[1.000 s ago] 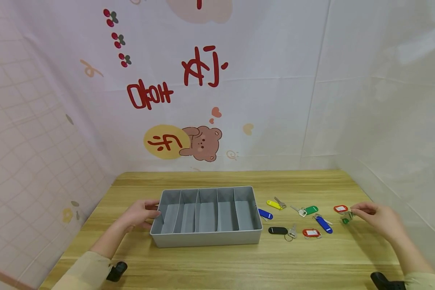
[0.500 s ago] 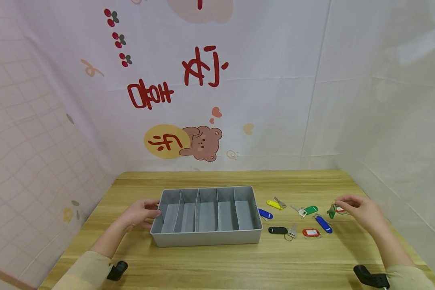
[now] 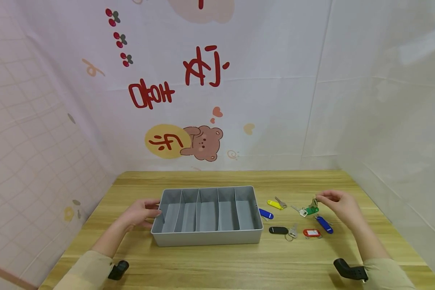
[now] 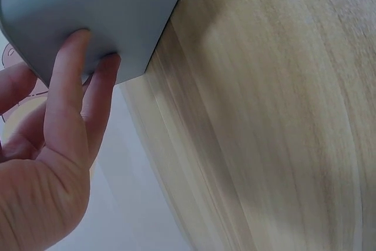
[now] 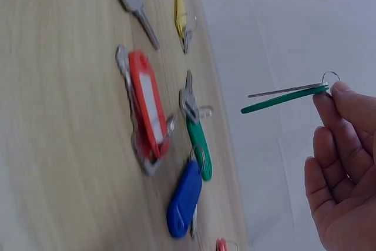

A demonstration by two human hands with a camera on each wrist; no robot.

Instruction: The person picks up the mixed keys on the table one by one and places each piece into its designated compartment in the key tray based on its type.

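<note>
At lower centre of the head view, one grey plastic tray (image 3: 208,238), rectangular, divided into five long compartments. To its right, on the wood-grain table (image 3: 239,266), counted with help from the right wrist view: one yellow plastic key tag (image 3: 274,204), two blue plastic key tags (image 3: 266,214), one black plastic key tag (image 3: 278,230), one flat green plastic key tag (image 3: 312,211) and two red plastic key tags, one (image 3: 309,233) at lower right, the other (image 5: 221,245) at the bottom edge of the wrist view. Compared with one second ago, a clear leftward shift of the right hand (image 3: 344,205), from the far right of the table to just above the lying green tag; no visible change in the tray or the left hand (image 3: 141,213). In the right hand, thumb and forefinger pinched together on a raised green plastic key tag (image 5: 285,99) with one silver metal key (image 5: 285,90) and ring. At the tray's left end, left-hand fingers slightly bent, spread, gripping the wall.
</note>
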